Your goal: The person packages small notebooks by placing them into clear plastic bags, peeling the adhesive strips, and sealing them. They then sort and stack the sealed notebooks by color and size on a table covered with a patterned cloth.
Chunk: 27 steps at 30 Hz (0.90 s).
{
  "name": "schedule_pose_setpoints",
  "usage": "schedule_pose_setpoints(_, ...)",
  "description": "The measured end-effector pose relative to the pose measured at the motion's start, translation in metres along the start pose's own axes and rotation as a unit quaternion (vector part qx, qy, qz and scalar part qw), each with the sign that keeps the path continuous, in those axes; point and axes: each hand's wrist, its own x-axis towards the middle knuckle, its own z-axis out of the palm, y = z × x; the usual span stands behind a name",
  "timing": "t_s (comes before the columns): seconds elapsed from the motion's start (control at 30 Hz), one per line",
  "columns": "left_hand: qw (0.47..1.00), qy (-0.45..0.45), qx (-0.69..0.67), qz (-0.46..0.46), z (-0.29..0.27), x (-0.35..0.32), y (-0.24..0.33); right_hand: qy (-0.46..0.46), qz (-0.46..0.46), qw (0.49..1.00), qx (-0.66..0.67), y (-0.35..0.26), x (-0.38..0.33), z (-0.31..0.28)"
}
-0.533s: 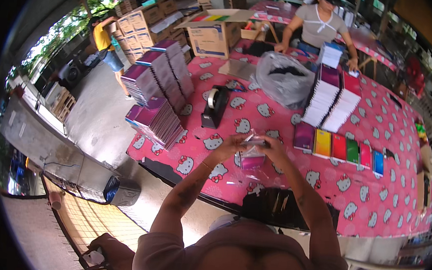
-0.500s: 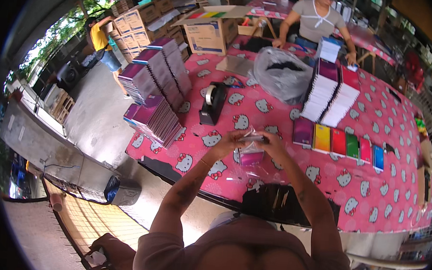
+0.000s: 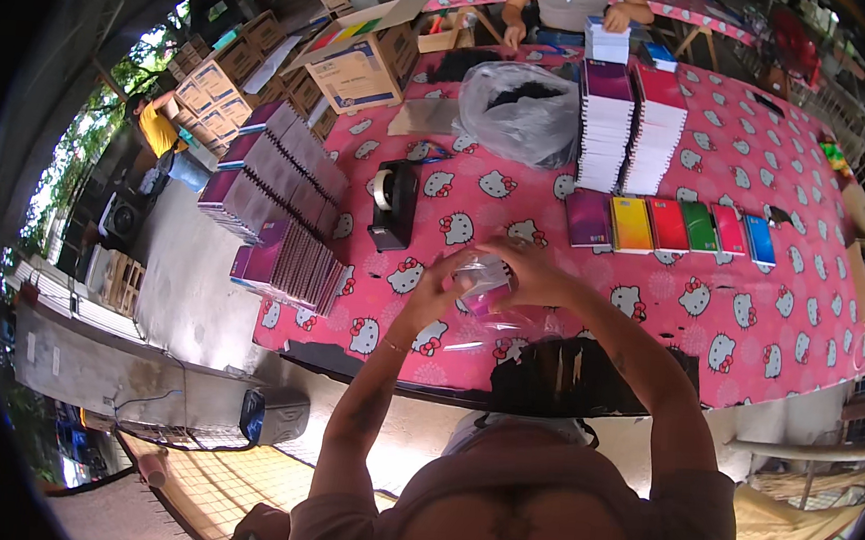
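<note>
Above the near part of the table, a small purple notebook [image 3: 489, 299] sits inside a clear plastic bag [image 3: 473, 271]. My left hand [image 3: 441, 285] pinches the bag at its left side. Along its right side curls my right hand [image 3: 534, 275], fingers on the upper end and thumb lower down. The bag's loose clear film hangs below the notebook toward the table's near edge. Parts of the notebook are hidden by my fingers and by glare on the plastic.
Left stand stacked purple spiral notebooks [image 3: 288, 260] and a black tape dispenser [image 3: 393, 207]. Beyond are a large plastic bag [image 3: 518, 116] and an open carton [image 3: 358, 69]. Tall notebook stacks [image 3: 605, 132] rise behind a coloured notebook row [image 3: 666, 226]. A co-worker [image 3: 566, 3] handles notebooks opposite.
My view has shifted, so the table appears higher. My right hand has moved from the bag's top edge to wrap its right side, and the bagged notebook is tilted more.
</note>
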Motion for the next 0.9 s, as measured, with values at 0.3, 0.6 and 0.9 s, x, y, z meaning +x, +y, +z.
schedule_pose_setpoints(0.3, 0.992, -0.009, 0.119, -0.043, 0.003, 0.0, 0.012, 0.009, 0.062, 0.997, -0.033, -0.004, -0.005, 0.015)
schedule_pose_setpoints(0.6, 0.967, 0.01, 0.237, -0.098, 0.004, 0.032, 0.016, 0.113, 0.149, 0.978, -0.097, -0.011, 0.006, 0.021)
schedule_pose_setpoints(0.9, 0.829, 0.355, 0.345, -0.26, -0.152, -0.009, -0.184, 0.126, 0.265, 0.913, 0.282, -0.001, 0.017, 0.06)
